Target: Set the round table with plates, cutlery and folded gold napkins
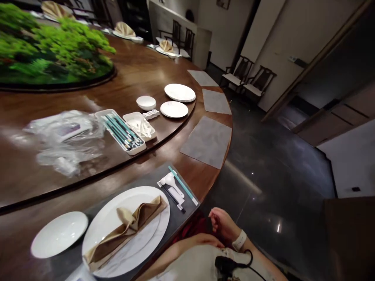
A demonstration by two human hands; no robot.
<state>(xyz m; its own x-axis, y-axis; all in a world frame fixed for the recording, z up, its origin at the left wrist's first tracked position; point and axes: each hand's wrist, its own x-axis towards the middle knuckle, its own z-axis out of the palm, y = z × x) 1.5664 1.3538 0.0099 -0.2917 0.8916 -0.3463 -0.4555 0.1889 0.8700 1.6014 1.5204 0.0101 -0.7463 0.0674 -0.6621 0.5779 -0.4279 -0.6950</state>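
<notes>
My right hand (222, 223), with a white band at the wrist, is beside the table edge with its fingers curled; nothing shows in it. My left hand (210, 239) lies low across my body, its fingers hidden. Neither touches the tableware. Nearest to them is a grey placemat (187, 218) bearing a wrapped chopstick set (183, 185), a white spoon (172, 182) and a dark-handled utensil (172, 198). Left of these, a folded gold-brown napkin (129, 230) lies across stacked white plates (101, 222). A white bowl (60, 234) stands further left.
The raised turntable carries a tray of chopstick packets (121, 132), a spoon tray (140, 125), a small bowl (146, 102), plates (179, 92), crumpled clear plastic (67, 132) and a green plant centrepiece (70, 50). Bare grey placemats (208, 141) follow the table edge. Chairs (238, 74) line the wall.
</notes>
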